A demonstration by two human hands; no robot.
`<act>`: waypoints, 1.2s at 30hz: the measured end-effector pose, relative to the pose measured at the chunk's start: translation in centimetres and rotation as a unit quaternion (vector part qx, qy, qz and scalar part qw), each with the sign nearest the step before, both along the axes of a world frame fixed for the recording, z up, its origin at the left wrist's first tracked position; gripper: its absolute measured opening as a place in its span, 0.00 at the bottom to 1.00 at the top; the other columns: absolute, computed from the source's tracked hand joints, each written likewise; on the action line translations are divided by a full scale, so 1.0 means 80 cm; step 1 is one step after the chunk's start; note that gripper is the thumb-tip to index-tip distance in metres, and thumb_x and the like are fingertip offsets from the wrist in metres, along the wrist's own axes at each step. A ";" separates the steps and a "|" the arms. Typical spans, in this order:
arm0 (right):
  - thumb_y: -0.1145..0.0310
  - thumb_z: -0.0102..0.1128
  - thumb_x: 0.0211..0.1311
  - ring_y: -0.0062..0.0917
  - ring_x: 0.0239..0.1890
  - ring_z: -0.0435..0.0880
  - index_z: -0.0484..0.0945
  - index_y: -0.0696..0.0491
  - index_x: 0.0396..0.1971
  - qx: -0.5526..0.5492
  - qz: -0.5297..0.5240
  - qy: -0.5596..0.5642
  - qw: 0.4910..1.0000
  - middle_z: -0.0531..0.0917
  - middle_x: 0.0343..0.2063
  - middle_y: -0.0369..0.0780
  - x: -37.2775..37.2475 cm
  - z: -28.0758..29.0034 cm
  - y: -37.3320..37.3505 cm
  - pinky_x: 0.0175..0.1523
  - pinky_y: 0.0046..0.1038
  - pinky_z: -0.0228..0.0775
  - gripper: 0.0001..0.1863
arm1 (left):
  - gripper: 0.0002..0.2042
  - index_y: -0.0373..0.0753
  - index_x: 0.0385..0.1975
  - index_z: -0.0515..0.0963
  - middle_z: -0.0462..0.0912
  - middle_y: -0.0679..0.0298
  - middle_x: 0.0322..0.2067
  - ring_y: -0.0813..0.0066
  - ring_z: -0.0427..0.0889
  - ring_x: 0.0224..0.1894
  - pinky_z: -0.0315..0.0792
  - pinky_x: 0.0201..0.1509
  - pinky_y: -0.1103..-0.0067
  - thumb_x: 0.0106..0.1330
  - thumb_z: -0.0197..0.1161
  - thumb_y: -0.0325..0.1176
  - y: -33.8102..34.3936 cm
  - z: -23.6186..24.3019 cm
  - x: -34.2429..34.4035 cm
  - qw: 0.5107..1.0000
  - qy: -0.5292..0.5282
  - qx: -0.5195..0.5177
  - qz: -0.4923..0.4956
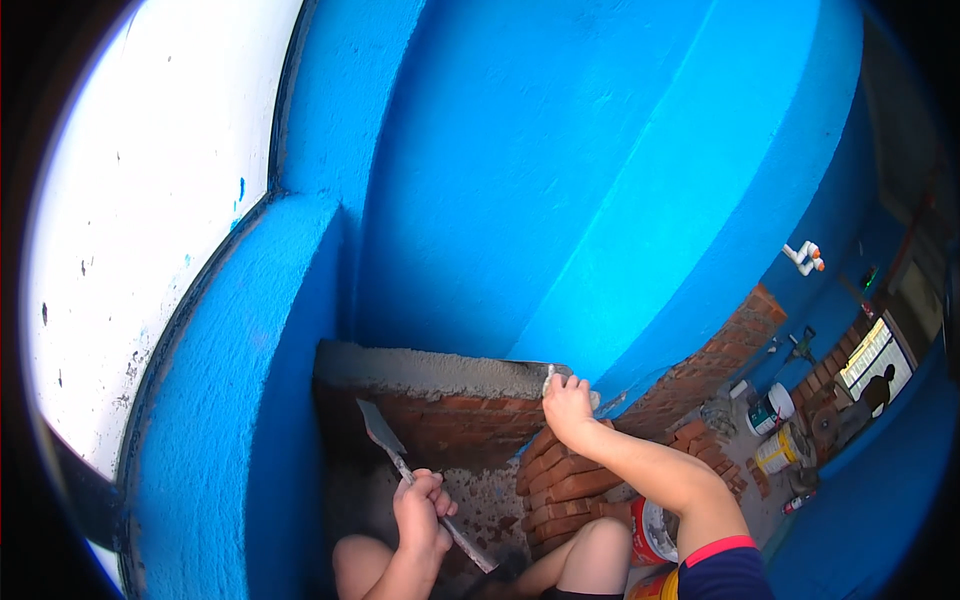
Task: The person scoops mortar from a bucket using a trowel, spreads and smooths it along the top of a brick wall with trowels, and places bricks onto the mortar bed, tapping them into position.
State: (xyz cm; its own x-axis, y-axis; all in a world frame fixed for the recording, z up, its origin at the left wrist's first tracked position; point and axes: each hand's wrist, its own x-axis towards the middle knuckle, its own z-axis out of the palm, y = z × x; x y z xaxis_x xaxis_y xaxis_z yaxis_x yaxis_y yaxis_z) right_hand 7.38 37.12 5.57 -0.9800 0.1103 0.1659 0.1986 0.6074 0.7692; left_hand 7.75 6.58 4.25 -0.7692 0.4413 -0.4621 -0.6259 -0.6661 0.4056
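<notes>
My left hand (422,510) is wrapped round the shaft of a mortar-smeared trowel (382,430), its grey blade tilted up and to the left. Farther right, my right hand (568,405) is closed on the pale, mortar-crusted handle of a plastering trowel (552,376). Its thin metal edge lies along the top of a low brick wall (450,425), at the right end. Wet-looking grey mortar (430,372) coats the wall's upper part, with bare red brick below. My right fingers hide most of that plastering trowel.
Blue walls (520,200) rise behind and left of the low wall. Stacked red bricks (570,485) stand below my right forearm, beside a red bucket (652,530). More buckets (775,405) and loose bricks lie on the right. White pipe ends (803,258) stick out from the wall.
</notes>
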 end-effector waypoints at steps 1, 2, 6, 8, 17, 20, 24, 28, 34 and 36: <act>0.67 0.55 0.54 0.35 0.36 0.75 0.83 0.57 0.36 -0.002 0.002 -0.002 1.000 0.76 0.36 0.41 0.009 -0.001 0.001 0.38 0.37 0.65 0.13 | 0.05 0.42 0.28 0.67 0.61 0.70 0.15 0.79 0.58 0.14 0.58 0.21 0.78 0.57 0.52 0.22 -0.002 0.000 0.000 1.000 0.000 -0.001 0.002; 0.67 0.55 0.54 0.35 0.37 0.75 0.82 0.57 0.36 0.045 -0.014 -0.012 0.999 0.76 0.37 0.41 0.018 0.007 0.004 0.38 0.38 0.65 0.13 | 0.05 0.42 0.28 0.67 0.61 0.70 0.15 0.79 0.58 0.14 0.58 0.21 0.78 0.57 0.52 0.22 -0.004 0.001 0.001 1.000 0.000 -0.001 0.006; 0.66 0.53 0.58 0.34 0.39 0.75 0.80 0.56 0.41 0.062 -0.122 -0.019 0.990 0.76 0.37 0.38 0.029 0.050 0.031 0.40 0.38 0.63 0.15 | 0.05 0.42 0.29 0.67 0.61 0.70 0.16 0.79 0.58 0.14 0.58 0.21 0.78 0.57 0.52 0.22 -0.001 0.006 -0.001 1.000 0.002 -0.001 -0.005; 0.67 0.52 0.59 0.33 0.38 0.76 0.79 0.55 0.43 0.010 -0.133 0.011 0.991 0.77 0.38 0.38 0.030 0.066 0.033 0.39 0.37 0.64 0.15 | 0.06 0.42 0.31 0.67 0.61 0.69 0.16 0.79 0.59 0.14 0.58 0.21 0.78 0.57 0.53 0.22 0.000 0.004 -0.003 1.000 0.002 0.002 -0.001; 0.78 0.59 0.49 0.21 0.39 0.78 0.75 0.58 0.46 -0.774 0.020 0.140 0.618 0.80 0.36 0.37 0.018 -0.027 -0.043 0.45 0.25 0.70 0.20 | 0.05 0.42 0.29 0.67 0.60 0.71 0.16 0.80 0.59 0.15 0.59 0.23 0.79 0.58 0.52 0.22 -0.008 0.009 0.011 0.998 -0.010 -0.027 0.059; 0.82 0.58 0.48 0.18 0.38 0.77 0.76 0.57 0.44 -0.878 0.001 0.058 0.475 0.79 0.35 0.33 0.007 -0.099 -0.095 0.43 0.22 0.69 0.19 | 0.06 0.42 0.32 0.66 0.61 0.70 0.16 0.79 0.60 0.15 0.59 0.23 0.79 0.59 0.52 0.23 -0.013 0.016 0.027 0.995 0.022 -0.047 0.080; 0.81 0.57 0.50 0.16 0.36 0.76 0.77 0.55 0.40 -0.870 -0.039 -0.054 0.489 0.79 0.31 0.32 -0.025 -0.177 -0.149 0.43 0.21 0.68 0.14 | 0.05 0.42 0.32 0.66 0.62 0.71 0.16 0.82 0.58 0.13 0.56 0.18 0.83 0.64 0.54 0.24 -0.023 0.041 0.054 0.981 0.106 -0.092 0.135; 0.79 0.57 0.50 0.17 0.35 0.76 0.78 0.54 0.41 -0.890 -0.012 -0.057 0.453 0.79 0.30 0.32 -0.069 -0.209 -0.196 0.43 0.21 0.68 0.16 | 0.07 0.43 0.35 0.67 0.65 0.73 0.18 0.85 0.60 0.14 0.55 0.17 0.86 0.65 0.55 0.21 -0.021 0.043 0.058 0.970 0.160 -0.100 0.156; 0.76 0.60 0.50 0.22 0.34 0.79 0.79 0.54 0.45 -0.883 -0.080 -0.095 0.452 0.82 0.31 0.36 -0.103 -0.202 -0.197 0.41 0.26 0.70 0.19 | 0.08 0.43 0.35 0.67 0.66 0.74 0.20 0.88 0.61 0.16 0.55 0.18 0.88 0.65 0.56 0.19 -0.019 0.026 0.041 0.959 0.198 -0.129 0.157; 0.77 0.60 0.48 0.22 0.35 0.79 0.79 0.55 0.44 -0.884 -0.065 -0.057 0.459 0.82 0.30 0.35 -0.092 -0.215 -0.174 0.42 0.27 0.70 0.18 | 0.08 0.44 0.34 0.67 0.66 0.75 0.20 0.88 0.60 0.16 0.55 0.18 0.88 0.65 0.56 0.19 -0.018 0.026 0.035 0.947 0.223 -0.160 0.167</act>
